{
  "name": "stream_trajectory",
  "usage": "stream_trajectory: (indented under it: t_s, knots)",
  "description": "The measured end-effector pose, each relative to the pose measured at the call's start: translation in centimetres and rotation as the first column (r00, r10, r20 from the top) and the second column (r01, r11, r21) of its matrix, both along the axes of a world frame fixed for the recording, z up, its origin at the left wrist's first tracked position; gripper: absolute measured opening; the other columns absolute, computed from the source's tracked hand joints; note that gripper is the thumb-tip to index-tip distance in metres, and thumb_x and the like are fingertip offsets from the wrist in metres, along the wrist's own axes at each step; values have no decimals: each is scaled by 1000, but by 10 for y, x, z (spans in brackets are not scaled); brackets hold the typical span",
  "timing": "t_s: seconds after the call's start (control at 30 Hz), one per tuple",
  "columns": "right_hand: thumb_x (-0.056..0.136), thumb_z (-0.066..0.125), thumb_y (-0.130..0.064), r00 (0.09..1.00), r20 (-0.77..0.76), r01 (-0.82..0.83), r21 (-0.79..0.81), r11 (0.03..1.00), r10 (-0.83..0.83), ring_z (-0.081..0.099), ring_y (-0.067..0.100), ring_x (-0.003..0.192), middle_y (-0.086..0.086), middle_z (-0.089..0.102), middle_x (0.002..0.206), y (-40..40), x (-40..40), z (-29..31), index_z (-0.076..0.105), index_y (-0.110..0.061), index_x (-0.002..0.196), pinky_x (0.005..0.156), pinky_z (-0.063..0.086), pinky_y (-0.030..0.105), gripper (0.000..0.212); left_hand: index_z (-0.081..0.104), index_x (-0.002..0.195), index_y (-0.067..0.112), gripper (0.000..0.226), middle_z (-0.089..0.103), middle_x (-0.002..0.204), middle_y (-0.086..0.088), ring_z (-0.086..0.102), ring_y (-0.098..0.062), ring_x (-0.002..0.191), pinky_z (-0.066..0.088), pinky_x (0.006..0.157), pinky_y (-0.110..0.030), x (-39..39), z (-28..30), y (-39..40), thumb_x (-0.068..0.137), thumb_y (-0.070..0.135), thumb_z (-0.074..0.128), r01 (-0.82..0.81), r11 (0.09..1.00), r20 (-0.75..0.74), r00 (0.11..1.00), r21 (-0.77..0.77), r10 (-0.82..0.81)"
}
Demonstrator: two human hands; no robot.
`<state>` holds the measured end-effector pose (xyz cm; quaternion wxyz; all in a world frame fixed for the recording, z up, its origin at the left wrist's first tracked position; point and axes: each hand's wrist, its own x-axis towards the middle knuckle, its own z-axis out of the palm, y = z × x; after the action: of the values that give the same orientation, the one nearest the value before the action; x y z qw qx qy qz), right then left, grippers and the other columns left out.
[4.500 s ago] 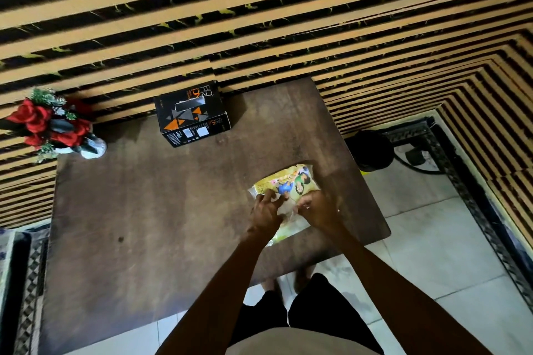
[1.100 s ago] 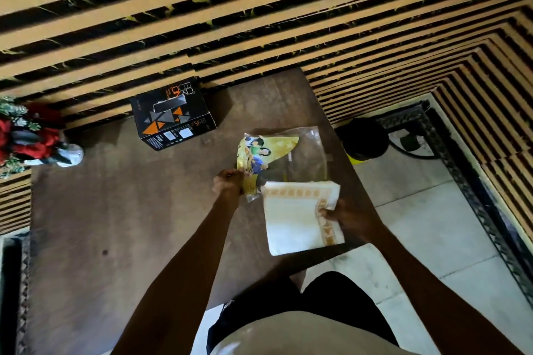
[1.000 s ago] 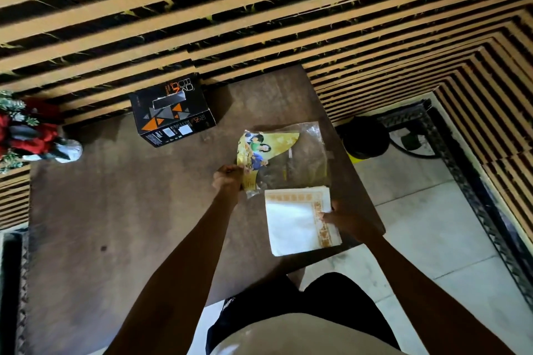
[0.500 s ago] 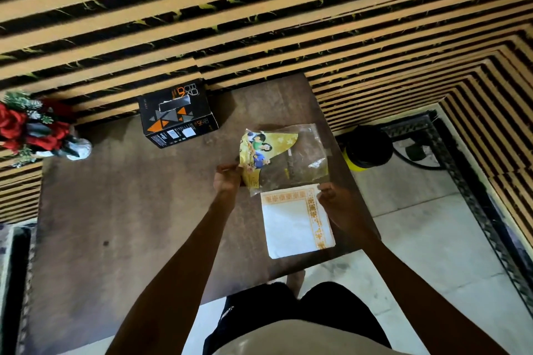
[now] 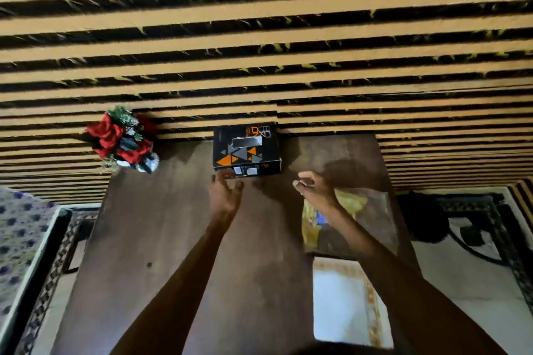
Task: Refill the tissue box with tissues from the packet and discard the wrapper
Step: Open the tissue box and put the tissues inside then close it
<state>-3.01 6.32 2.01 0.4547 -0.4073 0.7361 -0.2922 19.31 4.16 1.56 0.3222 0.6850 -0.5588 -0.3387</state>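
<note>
The black tissue box point(image 5: 246, 150) with orange and grey triangles stands at the far edge of the brown table point(image 5: 161, 239), against the striped wall. My left hand point(image 5: 226, 193) is stretched out with fingers apart, its fingertips at the box's near left corner. My right hand point(image 5: 315, 189) is open too, a little right of the box and apart from it. The stack of white tissues point(image 5: 344, 302) with a gold border lies at the table's near right. The yellow and clear wrapper point(image 5: 363, 219) lies flat beyond it, partly under my right forearm.
A vase of red flowers point(image 5: 124, 140) stands at the table's far left corner. A dark round object point(image 5: 422, 217) with a cable sits on the tiled floor right of the table. A patterned cloth surface point(image 5: 20, 239) lies to the left.
Both hands have let go of the wrapper and the tissues, which now lie on the table, and have reached forward to the black box. The view has swung left and forward.
</note>
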Motion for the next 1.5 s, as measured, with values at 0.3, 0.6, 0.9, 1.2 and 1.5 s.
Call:
stream_trajectory:
  t_s: [0.3,0.6,0.9,1.2,1.5]
  knots:
    - [81,63,-52,996,81,9,180,984,-23,45,25,133,9,36,153,-62,68,-12,27,-22,148,109,42,47,82,38,137,2,56,56,113,2,58,-24,110,48,72,-7,72,-9,-64,91,24,61,110,952,-265,964,284,-32]
    - [88,60,-45,999,29,-42,166,985,38,46,25,132,10,42,149,80,99,-3,30,-16,148,104,37,32,73,54,121,14,30,67,104,6,68,5,87,54,69,-11,94,-7,78,92,18,60,123,975,-385,922,186,-43]
    - [84,65,-42,999,46,-18,122,992,12,61,24,117,4,52,142,118,94,-13,39,-23,143,99,50,39,68,55,128,15,43,67,108,6,65,0,93,53,71,-7,92,-5,106,87,17,67,36,976,-370,928,216,48]
    - [86,63,-43,995,76,-73,140,987,63,58,24,121,5,40,152,214,112,-25,35,-27,145,101,49,37,68,48,134,11,51,62,123,-3,62,-19,106,54,82,-18,117,-5,204,88,21,66,-8,958,-299,949,286,97]
    - [93,52,-40,995,56,-95,145,985,88,58,25,118,8,49,144,227,131,-30,42,-19,140,96,50,36,52,42,135,6,65,52,137,-16,58,-22,109,48,88,-27,139,-10,223,82,27,73,-71,936,-122,985,345,120]
